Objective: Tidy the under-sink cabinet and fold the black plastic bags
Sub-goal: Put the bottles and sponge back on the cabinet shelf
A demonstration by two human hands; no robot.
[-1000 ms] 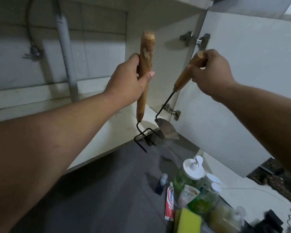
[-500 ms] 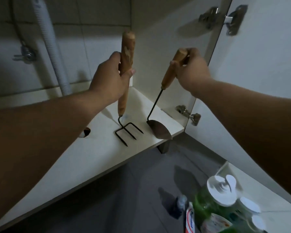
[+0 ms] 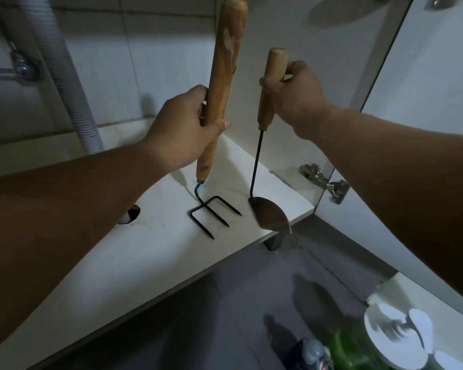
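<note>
My left hand (image 3: 182, 126) grips the wooden handle of a small garden fork (image 3: 222, 76), held upright, its black prongs resting on the white cabinet floor (image 3: 145, 249). My right hand (image 3: 294, 94) grips the thinner wooden handle of a small garden trowel (image 3: 270, 212), also upright, with its dark blade lying on the cabinet floor near the front right corner. The two tools stand side by side, a short gap between them. No black plastic bags are in view.
A grey corrugated drain hose (image 3: 70, 89) runs down at the back left beside a metal valve (image 3: 22, 68). The open cabinet door (image 3: 425, 116) with a hinge (image 3: 329, 182) stands on the right. Bottles, one with a white pump cap (image 3: 396, 335), sit on the dark floor below.
Both hands carried the fork and trowel from in front of the cabinet into it and lowered them. Their heads now rest on the cabinet floor.
</note>
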